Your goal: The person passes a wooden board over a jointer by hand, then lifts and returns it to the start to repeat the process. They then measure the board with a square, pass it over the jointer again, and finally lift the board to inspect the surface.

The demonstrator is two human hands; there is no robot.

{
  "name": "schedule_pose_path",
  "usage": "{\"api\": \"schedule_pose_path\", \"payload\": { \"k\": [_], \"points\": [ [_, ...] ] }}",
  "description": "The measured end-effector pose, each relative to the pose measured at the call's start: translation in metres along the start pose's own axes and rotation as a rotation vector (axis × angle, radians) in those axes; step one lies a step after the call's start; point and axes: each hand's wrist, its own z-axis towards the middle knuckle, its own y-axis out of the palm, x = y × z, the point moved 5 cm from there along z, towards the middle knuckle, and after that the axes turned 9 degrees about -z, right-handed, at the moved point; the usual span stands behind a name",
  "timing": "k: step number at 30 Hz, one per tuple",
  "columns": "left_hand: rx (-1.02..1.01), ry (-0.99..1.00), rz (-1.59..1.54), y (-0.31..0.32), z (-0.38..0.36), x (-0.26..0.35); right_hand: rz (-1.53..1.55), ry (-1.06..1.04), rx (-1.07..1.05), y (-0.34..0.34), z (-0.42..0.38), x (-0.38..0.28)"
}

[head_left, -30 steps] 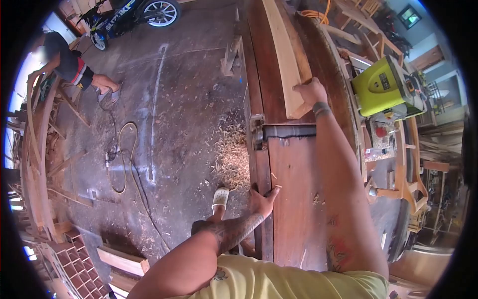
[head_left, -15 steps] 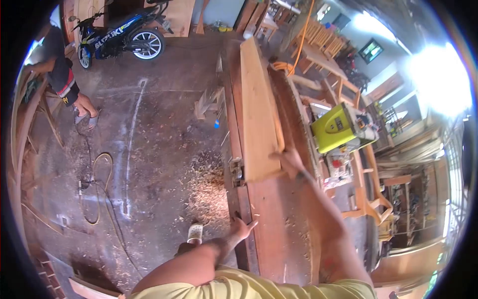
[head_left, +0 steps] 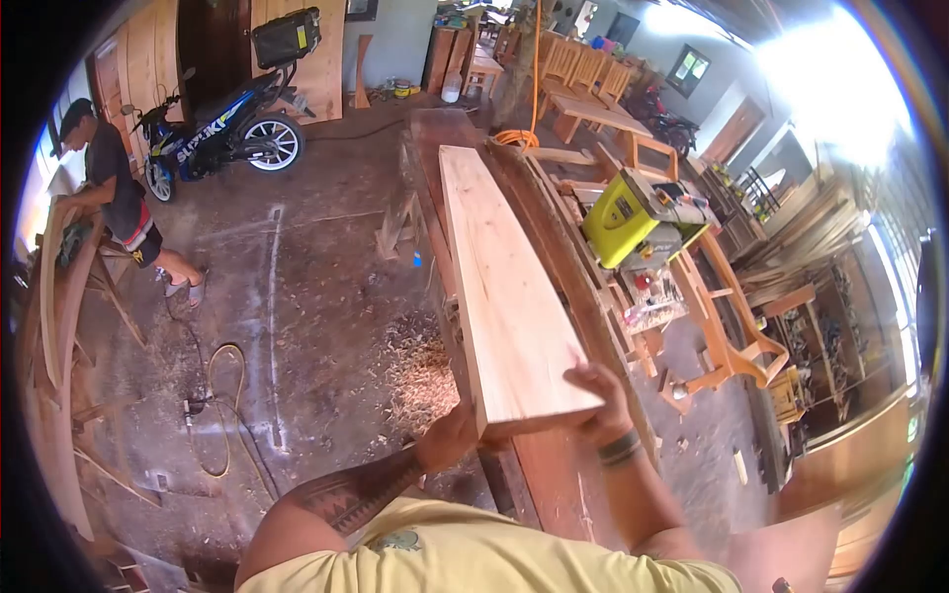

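Note:
A long pale wooden plank (head_left: 494, 277) runs away from me above a long dark wooden bench (head_left: 554, 474). Its near end is lifted off the bench. My left hand (head_left: 450, 435) grips the plank's near left corner from below. My right hand (head_left: 598, 400), with a dark band at the wrist, holds the near right corner. The far end of the plank points toward the back of the workshop.
Wood shavings (head_left: 420, 371) and a cable (head_left: 222, 405) lie on the floor at left. A person (head_left: 114, 203) works at a wooden frame by a blue motorbike (head_left: 213, 128). A yellow-green machine (head_left: 628, 217) stands on a wooden stand to the right of the bench.
My left hand left the bench edge and took hold of the plank's near corner. Both hands now lift the plank's near end toward me. My head has tilted up.

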Motion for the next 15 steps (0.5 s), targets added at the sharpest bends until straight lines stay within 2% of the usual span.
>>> {"api": "schedule_pose_path", "payload": {
  "k": [1,2,4,6,9,10,12,15],
  "points": [
    [-0.054,0.062,-0.018,0.017,-0.009,0.010,-0.013,-0.094,0.078,-0.001,-0.016,-0.006],
    [-0.109,0.123,-0.040,0.035,-0.019,0.021,0.057,-0.114,0.002,0.005,-0.025,-0.011],
    [-0.124,0.167,-0.272,0.092,-0.020,0.085,0.132,-0.183,-0.085,0.022,-0.045,-0.033],
    [-0.045,0.202,-0.247,0.113,-0.018,0.104,0.168,-0.188,-0.130,0.027,-0.054,-0.048],
    [-0.122,0.219,-0.187,0.120,-0.005,0.119,0.224,-0.188,-0.226,0.034,-0.046,-0.068],
    [-0.117,0.211,-0.189,0.122,-0.002,0.124,0.243,-0.154,-0.192,0.033,-0.045,-0.073],
    [-0.118,0.197,-0.193,0.127,0.006,0.132,0.214,-0.212,-0.218,0.039,-0.050,-0.086],
    [-0.078,0.258,-0.114,0.133,0.012,0.146,0.211,-0.229,-0.261,0.031,-0.039,-0.094]
  ]
}}
